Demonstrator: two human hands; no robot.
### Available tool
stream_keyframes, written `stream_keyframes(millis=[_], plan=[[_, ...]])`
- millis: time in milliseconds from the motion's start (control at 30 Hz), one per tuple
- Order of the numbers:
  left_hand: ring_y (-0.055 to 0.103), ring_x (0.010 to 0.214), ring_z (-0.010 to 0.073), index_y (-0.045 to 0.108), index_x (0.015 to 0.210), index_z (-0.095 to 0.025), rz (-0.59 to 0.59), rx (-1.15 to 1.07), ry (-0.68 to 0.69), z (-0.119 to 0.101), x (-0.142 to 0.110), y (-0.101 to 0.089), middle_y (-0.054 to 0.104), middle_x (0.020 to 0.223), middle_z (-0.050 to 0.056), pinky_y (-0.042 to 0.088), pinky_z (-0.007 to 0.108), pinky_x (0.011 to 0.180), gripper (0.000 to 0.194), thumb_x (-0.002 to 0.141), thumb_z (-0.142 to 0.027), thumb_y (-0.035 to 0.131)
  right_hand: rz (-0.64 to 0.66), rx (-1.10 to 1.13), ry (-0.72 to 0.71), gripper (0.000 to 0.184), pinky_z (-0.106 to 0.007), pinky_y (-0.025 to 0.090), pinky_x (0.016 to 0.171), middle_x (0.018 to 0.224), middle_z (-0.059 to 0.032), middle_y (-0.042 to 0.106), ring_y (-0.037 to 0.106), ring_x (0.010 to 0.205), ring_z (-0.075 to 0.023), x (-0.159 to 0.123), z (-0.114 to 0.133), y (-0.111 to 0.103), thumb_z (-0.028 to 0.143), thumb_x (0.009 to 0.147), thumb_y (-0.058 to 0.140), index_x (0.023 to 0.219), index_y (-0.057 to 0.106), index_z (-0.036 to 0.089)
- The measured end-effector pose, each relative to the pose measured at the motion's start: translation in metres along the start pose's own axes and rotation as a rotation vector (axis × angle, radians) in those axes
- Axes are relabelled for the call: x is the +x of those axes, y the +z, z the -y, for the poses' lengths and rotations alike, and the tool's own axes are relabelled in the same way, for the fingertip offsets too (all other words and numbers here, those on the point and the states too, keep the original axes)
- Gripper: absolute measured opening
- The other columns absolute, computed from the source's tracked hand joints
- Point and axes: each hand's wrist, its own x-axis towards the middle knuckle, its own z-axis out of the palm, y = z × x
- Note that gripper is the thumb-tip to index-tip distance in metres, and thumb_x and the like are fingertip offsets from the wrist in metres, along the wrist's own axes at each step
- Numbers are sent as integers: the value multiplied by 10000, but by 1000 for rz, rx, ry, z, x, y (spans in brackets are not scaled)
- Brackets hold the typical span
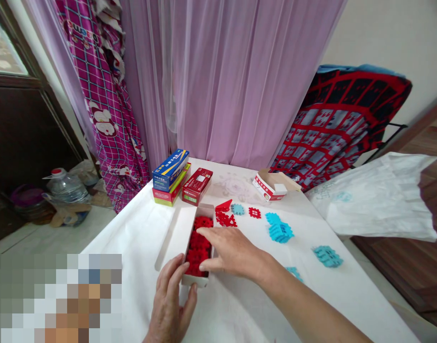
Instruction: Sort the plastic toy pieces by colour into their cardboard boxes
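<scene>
i log the left hand (170,297) spread open against the open carton (206,210); the right hand (230,252) lies flat over red interlocking blocks (198,243) packed inside, not gripping.

Pink curtain fabric (93,57), upper part: large cartoon-style letters, apparently "Doraemon", but folds break the word, so the reading is uncertain. Blue box (169,170), on the table: a yellow band runs along its top face, with dark characters, probably Chinese, too small to read. Green-and-red box (170,191), beneath it: thin print along the side, illegible. Maroon box (197,186): a small white label on top, with fine print beyond reading; a small green mark shows on the end. Open white carton (270,186), farther along the table: a row of red characters on its side, blurred and unreadable at this size.
</scene>
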Motion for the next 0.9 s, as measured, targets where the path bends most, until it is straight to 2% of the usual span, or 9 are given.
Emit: stream_keyframes(millis=[67,133,300,400,500,600,700,800,900], plan=[[557,1241,230,467,1330,-183,6,-6,-4,0,0,0,556,1324,151,531,388,982,481,862,-152,575,-84,-2,49,481,-322,460,844,1198,-99,698,656,1044,-246,-4,-8,-5,404,829,672,1266,607,214],[556,1241,229,471,1321,-177,11,-10,-5,0,-1,0,555,1320,153,528,390,986,468,864,-152,572,-164,-13,120,368,-308,464,845,1181,-80,708,671,986,-209,-11,-21,-12,343,886,595,1230,641,224],[567,1222,222,482,1304,-182,14,4,-6,-1,2,-2,561,1303,146,530,383,977,440,872,-168,565,-258,-56,371,259,-275,471,753,1037,-23,759,689,864,-184,-27,-79,-25,314,895,535,1055,734,269],[571,1212,219,487,1296,-178,11,13,9,-2,4,-3,566,1293,145,529,375,973,426,877,-175,560,-271,-98,534,253,-273,466,760,1018,-22,768,692,910,-200,-28,-120,-18,281,888,527,1009,748,264],[570,1212,220,488,1298,-172,20,20,22,-1,4,-4,564,1298,148,528,370,971,424,880,-184,558,-179,-98,586,237,-260,465,779,1020,-24,767,693,933,-192,-18,-148,2,251,873,542,983,752,253],[564,1221,225,487,1302,-160,16,20,33,1,2,-3,554,1312,156,523,364,974,435,875,-179,567,-103,-44,556,271,-252,467,808,1089,-27,748,689,953,-184,-3,-152,26,288,845,597,1084,720,251],[560,1227,226,482,1312,-163,25,18,35,3,-1,-3,546,1324,154,519,361,982,454,867,-173,576,-62,-71,510,442,-276,460,847,1178,-71,706,662,1048,-220,12,-141,45,362,812,645,1237,638,240],[558,1231,229,469,1330,-167,46,16,37,6,-3,-2,541,1331,154,518,365,989,487,857,-162,588,-4,-121,538,551,-316,457,854,1199,-125,674,642,1085,-270,21,-130,55,459,803,650,1296,583,223],[553,1239,234,456,1351,-174,61,15,38,9,-4,-1,533,1344,155,517,374,997,523,847,-152,598,-17,-105,603,610,-339,461,838,1180,-141,661,643,1064,-288,26,-122,60,613,822,586,1293,575,225]])
